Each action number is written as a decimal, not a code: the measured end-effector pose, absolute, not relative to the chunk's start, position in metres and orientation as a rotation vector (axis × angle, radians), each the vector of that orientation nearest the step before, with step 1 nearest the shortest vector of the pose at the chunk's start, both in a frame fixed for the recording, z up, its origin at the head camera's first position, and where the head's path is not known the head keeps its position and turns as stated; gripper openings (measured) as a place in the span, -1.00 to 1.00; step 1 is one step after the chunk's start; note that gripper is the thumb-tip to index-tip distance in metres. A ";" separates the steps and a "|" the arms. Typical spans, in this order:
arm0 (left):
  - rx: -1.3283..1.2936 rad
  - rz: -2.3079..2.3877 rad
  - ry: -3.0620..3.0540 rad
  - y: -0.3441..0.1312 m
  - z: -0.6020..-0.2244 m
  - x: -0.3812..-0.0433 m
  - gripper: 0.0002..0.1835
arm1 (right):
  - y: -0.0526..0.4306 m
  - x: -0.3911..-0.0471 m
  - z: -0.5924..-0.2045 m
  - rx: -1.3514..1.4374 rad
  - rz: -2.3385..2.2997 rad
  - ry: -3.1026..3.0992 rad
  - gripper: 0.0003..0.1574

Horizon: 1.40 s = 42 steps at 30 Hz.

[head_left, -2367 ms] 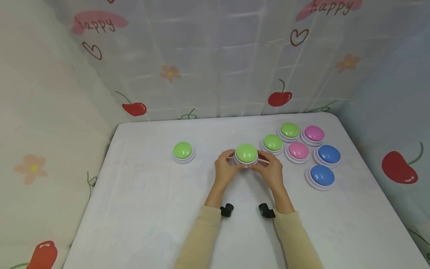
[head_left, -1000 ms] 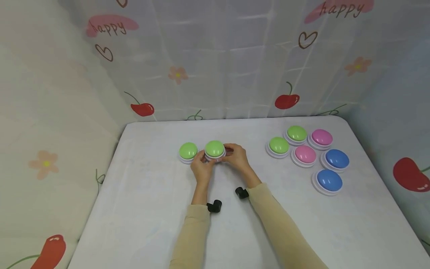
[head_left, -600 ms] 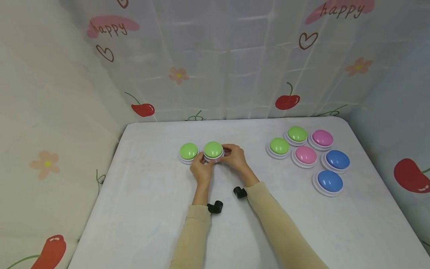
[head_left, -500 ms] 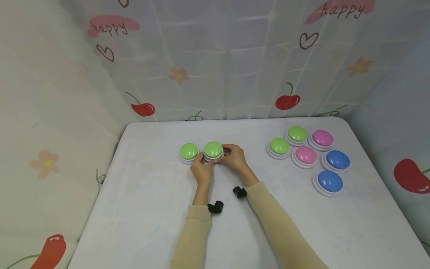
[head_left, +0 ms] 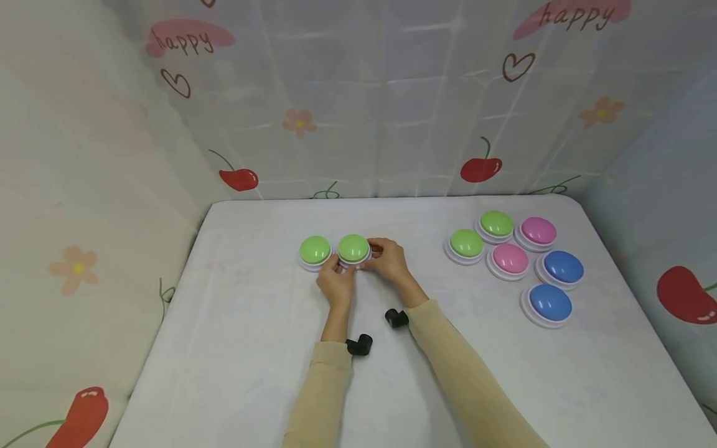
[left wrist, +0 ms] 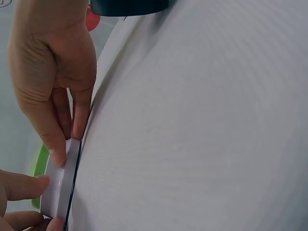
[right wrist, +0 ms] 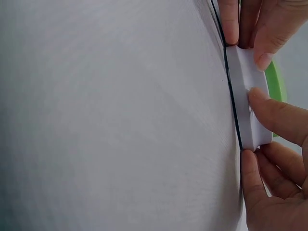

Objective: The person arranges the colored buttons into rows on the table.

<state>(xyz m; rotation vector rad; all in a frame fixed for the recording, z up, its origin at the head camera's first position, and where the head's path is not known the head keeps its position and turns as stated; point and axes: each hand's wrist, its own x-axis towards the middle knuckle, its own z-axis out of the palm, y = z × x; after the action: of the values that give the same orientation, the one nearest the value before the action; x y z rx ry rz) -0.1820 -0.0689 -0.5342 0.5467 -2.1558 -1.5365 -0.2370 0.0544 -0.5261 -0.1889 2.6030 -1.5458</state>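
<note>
Both hands hold one green push button (head_left: 353,249) with a round dome and a white base, left of the middle of the white table. My left hand (head_left: 337,287) grips its base from the left and front, and my right hand (head_left: 390,261) grips it from the right. Another green button (head_left: 315,250) stands just left of it, close to the left fingers. In the right wrist view, thumbs and fingers pinch the white base (right wrist: 246,96) at both ends, low at the tabletop. The left wrist view shows the same base (left wrist: 60,187) side-on.
At the right of the table (head_left: 269,348) stand a front green button (head_left: 466,243), a rear green button (head_left: 496,224), two pink buttons, the nearer pink button (head_left: 510,259) among them, and two blue buttons, including the front blue button (head_left: 551,303). A printed curtain (head_left: 370,106) hangs behind.
Both hands have carried the green button leftward from mid-table to beside the other green button. Over the last half second it has shifted only slightly left, still held.
</note>
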 end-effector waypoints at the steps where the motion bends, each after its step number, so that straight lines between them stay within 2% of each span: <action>1: 0.554 -1.542 -2.153 -0.069 -0.534 -0.182 -0.57 | 0.054 -0.237 -0.526 -0.194 -1.548 2.603 -0.22; 25: 0.645 -1.611 -2.033 -0.067 -0.530 -0.180 -0.54 | 0.058 -0.233 -0.524 -0.148 -1.575 2.538 -0.16; 34: 0.504 -1.618 -1.906 -0.051 -0.512 -0.176 -0.55 | 0.087 -0.202 -0.497 -0.004 -1.594 2.496 -0.24; 42: 0.345 -1.729 -2.011 -0.026 -0.506 -0.176 -0.51 | 0.138 -0.173 -0.488 0.174 -1.736 2.502 -0.28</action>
<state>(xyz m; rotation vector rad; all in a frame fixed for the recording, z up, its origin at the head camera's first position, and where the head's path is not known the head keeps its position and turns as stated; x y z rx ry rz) -0.1762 -0.0256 -0.5058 0.3447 -2.0114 -1.7293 -0.1732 0.1381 -0.4878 0.1738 2.5022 -1.7365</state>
